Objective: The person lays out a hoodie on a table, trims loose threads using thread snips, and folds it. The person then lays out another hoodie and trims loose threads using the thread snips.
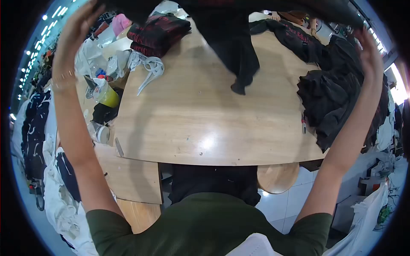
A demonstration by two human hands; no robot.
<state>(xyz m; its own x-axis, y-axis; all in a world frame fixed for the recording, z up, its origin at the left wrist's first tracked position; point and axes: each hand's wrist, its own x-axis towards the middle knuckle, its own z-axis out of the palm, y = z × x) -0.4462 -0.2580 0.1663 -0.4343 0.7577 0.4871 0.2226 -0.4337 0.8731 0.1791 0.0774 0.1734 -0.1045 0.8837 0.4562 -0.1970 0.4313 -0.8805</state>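
Pale and wooden, the counter (192, 123) lies beneath a dark garment (226, 34) raised between the left grip (79, 32) and the right grip (369, 51), a narrow part dangling over the far middle. Each grip clasps one end, the right near heaped black cloth (337, 94), the left near folded garments (158, 32).

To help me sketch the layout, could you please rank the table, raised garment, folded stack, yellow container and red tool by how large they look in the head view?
1. Table
2. Raised garment, judged only by what shows; the top edge cuts it off
3. Folded stack
4. Yellow container
5. Red tool
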